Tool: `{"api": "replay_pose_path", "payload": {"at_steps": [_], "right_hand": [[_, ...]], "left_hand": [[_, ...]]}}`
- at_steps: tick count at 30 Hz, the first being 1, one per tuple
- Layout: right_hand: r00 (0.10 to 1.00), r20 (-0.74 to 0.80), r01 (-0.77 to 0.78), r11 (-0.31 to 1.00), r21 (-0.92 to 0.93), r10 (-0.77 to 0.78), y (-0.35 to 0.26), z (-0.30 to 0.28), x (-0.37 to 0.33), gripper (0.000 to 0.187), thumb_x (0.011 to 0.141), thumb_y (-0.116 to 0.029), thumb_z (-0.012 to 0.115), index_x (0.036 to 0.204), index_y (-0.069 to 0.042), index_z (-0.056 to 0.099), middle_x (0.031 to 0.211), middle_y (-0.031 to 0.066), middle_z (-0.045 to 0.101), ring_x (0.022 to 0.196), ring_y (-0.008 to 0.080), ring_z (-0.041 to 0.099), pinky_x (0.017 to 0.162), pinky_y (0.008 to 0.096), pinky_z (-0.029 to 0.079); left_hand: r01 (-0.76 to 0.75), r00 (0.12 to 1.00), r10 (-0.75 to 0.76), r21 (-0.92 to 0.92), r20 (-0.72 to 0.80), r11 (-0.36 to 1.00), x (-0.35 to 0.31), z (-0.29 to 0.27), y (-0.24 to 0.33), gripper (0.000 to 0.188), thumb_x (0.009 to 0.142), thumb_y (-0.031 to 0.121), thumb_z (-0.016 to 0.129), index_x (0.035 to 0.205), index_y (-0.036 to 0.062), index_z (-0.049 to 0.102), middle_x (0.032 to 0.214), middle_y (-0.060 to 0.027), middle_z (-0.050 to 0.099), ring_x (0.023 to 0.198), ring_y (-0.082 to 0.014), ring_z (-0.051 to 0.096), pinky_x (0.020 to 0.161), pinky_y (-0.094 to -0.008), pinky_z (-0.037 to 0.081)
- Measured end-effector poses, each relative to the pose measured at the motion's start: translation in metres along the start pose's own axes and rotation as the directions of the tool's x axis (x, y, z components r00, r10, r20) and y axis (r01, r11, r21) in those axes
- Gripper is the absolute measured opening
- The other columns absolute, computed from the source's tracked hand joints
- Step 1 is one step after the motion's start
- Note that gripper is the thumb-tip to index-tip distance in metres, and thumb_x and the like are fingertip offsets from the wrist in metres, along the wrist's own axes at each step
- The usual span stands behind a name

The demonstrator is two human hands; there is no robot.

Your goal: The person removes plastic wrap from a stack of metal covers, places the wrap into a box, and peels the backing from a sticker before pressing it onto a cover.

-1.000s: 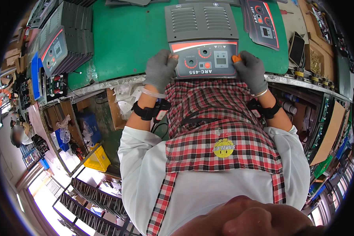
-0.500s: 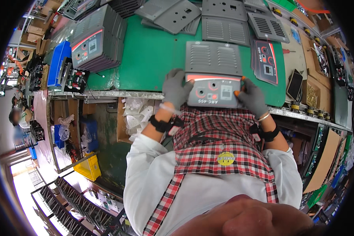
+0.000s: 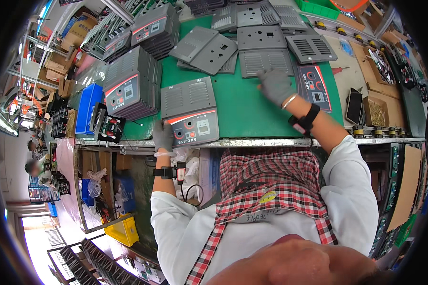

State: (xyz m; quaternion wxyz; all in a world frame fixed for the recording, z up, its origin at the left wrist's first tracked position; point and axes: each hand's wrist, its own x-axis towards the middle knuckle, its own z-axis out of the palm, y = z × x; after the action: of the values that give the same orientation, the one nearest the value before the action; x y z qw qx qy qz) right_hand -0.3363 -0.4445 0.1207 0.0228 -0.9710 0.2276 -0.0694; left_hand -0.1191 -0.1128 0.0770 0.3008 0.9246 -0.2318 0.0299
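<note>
A grey metal housing panel [image 3: 190, 111] lies at the table's front edge, its vented half away from me and its printed control face toward me. My left hand [image 3: 164, 136], in a grey glove, is closed on that panel's left edge, with the thumb side on the printed face. My right hand [image 3: 277, 88], also gloved, is raised over the green mat with its fingers apart and holding nothing. Its fingertips are nearest to a vented grey panel [image 3: 265, 63] at the back. Just right of this hand lie printed control faceplates [image 3: 315, 88] with an orange-red stripe.
Stacked housing panels [image 3: 133, 88] stand at the left, beside a blue bin [image 3: 89, 109] and a circuit assembly [image 3: 108, 126]. More grey panels [image 3: 205, 50] lie at the back. A phone [image 3: 354, 104] and a box of small brass-coloured parts [image 3: 378, 110] are at the right.
The housing panel has moved from in front of my body to the left with my left hand. My right hand has let go of it and reached forward toward the back panels.
</note>
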Motion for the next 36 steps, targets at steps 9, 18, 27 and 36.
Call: {"api": "replay_pose_path", "payload": {"at_steps": [9,18,27,36], "right_hand": [[0.996,0.008,0.086,0.952,-0.293,-0.088,0.040,-0.013,0.020,0.021,0.080,-0.013,0.052,0.097,-0.008,0.062,0.084,0.0120,0.064,0.083,0.0286,0.063,0.069,0.0397,0.050],[0.966,0.022,0.171,0.700,0.693,-0.258,0.053,-0.167,-0.045,0.031,0.082,-0.026,0.053,0.099,-0.001,0.060,0.086,0.0110,0.062,0.080,0.0235,0.058,0.072,0.0322,0.046],[0.924,0.076,-0.383,0.906,0.177,0.376,0.135,-0.067,-0.046,0.050,0.077,-0.044,0.059,0.104,-0.003,0.060,0.090,0.0176,0.064,0.083,0.0325,0.062,0.074,0.0389,0.048],[0.740,0.223,-0.672,0.718,0.183,0.635,0.149,-0.009,-0.082,0.060,0.065,-0.044,0.071,0.105,-0.002,0.054,0.099,0.0193,0.061,0.093,0.0345,0.059,0.079,0.0395,0.046]], "left_hand": [[-0.139,0.954,0.238,0.436,-0.181,0.889,-0.023,0.017,0.066,0.054,0.076,0.029,0.061,0.122,0.0061,0.044,0.128,-0.0173,0.041,0.121,-0.0354,0.036,0.098,-0.0466,0.030],[-0.455,0.846,0.533,-0.481,0.030,0.749,-0.066,0.035,0.165,0.081,0.067,0.028,0.075,0.130,0.0005,0.032,0.119,-0.0208,0.048,0.111,-0.0360,0.046,0.092,-0.0385,0.039],[0.140,0.872,0.313,-0.805,0.376,0.577,-0.084,0.063,0.171,0.041,0.084,0.012,0.051,0.120,-0.0055,0.042,0.103,-0.0126,0.057,0.090,-0.0169,0.054,0.081,-0.0281,0.043],[-0.156,0.917,0.146,-0.003,0.370,0.988,-0.069,0.093,0.166,0.062,0.079,0.039,0.058,0.122,-0.0005,0.039,0.107,-0.0237,0.054,0.098,-0.0375,0.054,0.081,-0.0433,0.043]]}}
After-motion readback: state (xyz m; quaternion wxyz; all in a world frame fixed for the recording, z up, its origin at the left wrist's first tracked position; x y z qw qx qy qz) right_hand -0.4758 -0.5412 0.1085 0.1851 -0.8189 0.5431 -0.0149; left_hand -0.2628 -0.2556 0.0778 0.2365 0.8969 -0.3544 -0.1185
